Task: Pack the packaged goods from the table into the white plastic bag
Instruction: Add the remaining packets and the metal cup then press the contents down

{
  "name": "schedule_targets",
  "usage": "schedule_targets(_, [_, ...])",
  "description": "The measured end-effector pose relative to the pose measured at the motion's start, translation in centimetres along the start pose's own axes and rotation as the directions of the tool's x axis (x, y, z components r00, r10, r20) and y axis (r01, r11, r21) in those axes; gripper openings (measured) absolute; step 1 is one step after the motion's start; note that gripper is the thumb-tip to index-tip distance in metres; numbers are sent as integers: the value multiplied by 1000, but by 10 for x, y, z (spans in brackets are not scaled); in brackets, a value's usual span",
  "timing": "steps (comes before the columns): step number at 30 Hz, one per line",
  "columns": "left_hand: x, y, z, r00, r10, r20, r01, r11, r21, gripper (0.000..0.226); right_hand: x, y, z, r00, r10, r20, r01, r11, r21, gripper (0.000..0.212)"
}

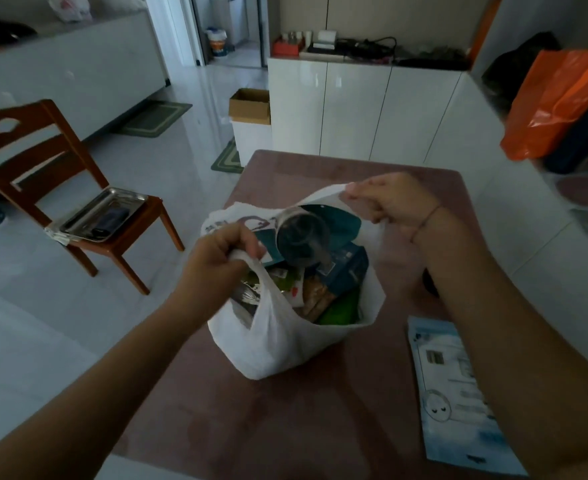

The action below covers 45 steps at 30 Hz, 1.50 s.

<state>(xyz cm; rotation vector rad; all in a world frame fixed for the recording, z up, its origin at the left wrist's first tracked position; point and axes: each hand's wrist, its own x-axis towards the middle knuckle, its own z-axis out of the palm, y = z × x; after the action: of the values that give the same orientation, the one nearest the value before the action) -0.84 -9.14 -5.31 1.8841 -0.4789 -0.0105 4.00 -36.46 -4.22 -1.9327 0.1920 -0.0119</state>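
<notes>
Bag mouth (320, 258) held wide between left hand (221, 252) and right hand (391, 202), but nearly plugged: dark can (303, 237) tilted across the top, teal box (346, 268) beside it, packets (315, 292) jammed under; only a slim gap at the near rim. Clear tabletop (285, 420) in front of the bag; right side taken by pale blue pouch (458, 393) lying flat, half under the right forearm; far table edge bare.

Pretty clearly someone's home, open living/dining area. Glossy white floor tiles (168, 157), a wooden dining chair (43, 174), built-in white cabinets (354, 109) with clutter on top, small green door mats (154, 117), a cardboard box (250, 105) and a doorway (230, 29) into another room.
</notes>
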Motion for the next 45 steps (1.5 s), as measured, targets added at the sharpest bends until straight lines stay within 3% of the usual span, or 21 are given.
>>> schedule_targets(2, [18, 8, -11, 995, 4, -95, -10, 998, -58, 45, -3, -11, -16, 1000, 11, -7, -11, 996, 94, 17])
schedule_targets(4, [35, 16, -24, 987, -12, -160, -15, 986, -163, 44, -9, -16, -27, 999, 50, 3, -48, 948, 314, 24])
schedule_targets(8, [71, 18, -39, 962, -92, -256, 21, 963, -269, 29, -28, -22, -61, 972, 149, 181, -234, 646, 726, 23])
schedule_targets(10, [86, 10, -37, 955, -157, -252, 99, 968, -230, 8, -39, -19, -71, 957, 165, 238, -289, 488, 824, 9])
schedule_targets(11, [93, 4, -33, 947, -206, -248, 162, 969, -187, 11, -46, -16, -74, 955, 179, 237, -293, 442, 847, 7])
schedule_targets(15, [96, -12, -15, 902, -381, -206, 372, 925, -82, 47, -67, 4, -77, 947, 250, 200, -295, 435, 851, 7])
schedule_targets(18, [92, -14, -2, 818, -544, -187, 519, 838, -168, 55, -76, 21, -77, 955, 249, 161, -275, 538, 797, 20])
schedule_targets(20, [86, -17, 4, 764, -639, -87, 603, 756, -255, 56, -80, 29, -75, 964, 255, 72, -232, 685, 691, 25])
schedule_targets(23, [74, -15, 0, 733, -615, 291, 665, 556, -499, 62, -82, 32, -76, 966, 256, -26, -197, 798, 569, 25])
schedule_targets(26, [68, -11, -28, 729, -386, 565, 683, 445, -578, 57, -84, 22, -79, 971, 233, 46, -197, 678, 708, 24])
schedule_targets(29, [72, -5, -64, 754, -182, 631, 655, 290, -698, 29, -88, 5, -82, 985, 106, 139, -175, 533, 828, 15])
schedule_targets(30, [73, -3, -70, 777, -179, 603, 628, 269, -730, 32, -89, 2, -82, 988, 77, 137, -157, 509, 846, 14])
schedule_targets(32, [79, -1, -71, 823, -380, 423, 555, 374, -744, 54, -86, 3, -76, 990, 86, 114, -142, 484, 863, 14])
schedule_targets(33, [80, 0, -66, 819, -477, 318, 534, 435, -724, 52, -83, 6, -70, 987, 116, 110, -153, 491, 858, 18])
schedule_targets(35, [78, 6, -48, 805, -548, 227, 536, 508, -674, 24, -75, 14, -57, 979, 178, 94, -177, 539, 823, 25])
schedule_targets(36, [77, 7, -37, 801, -556, 222, 552, 540, -635, 13, -72, 19, -50, 976, 202, 76, -180, 571, 801, 26])
schedule_targets(40, [69, -1, -14, 830, -542, 129, 509, 646, -569, 21, -71, 34, -29, 967, 251, 39, -208, 693, 691, 26])
schedule_targets(43, [74, 6, -9, 856, -504, 116, 465, 651, -600, 17, -74, 32, -29, 971, 233, 47, -200, 693, 692, 26])
schedule_targets(45, [78, 11, -6, 876, -469, 111, 427, 651, -628, 16, -77, 25, -40, 992, 122, 28, -103, 668, 737, 26])
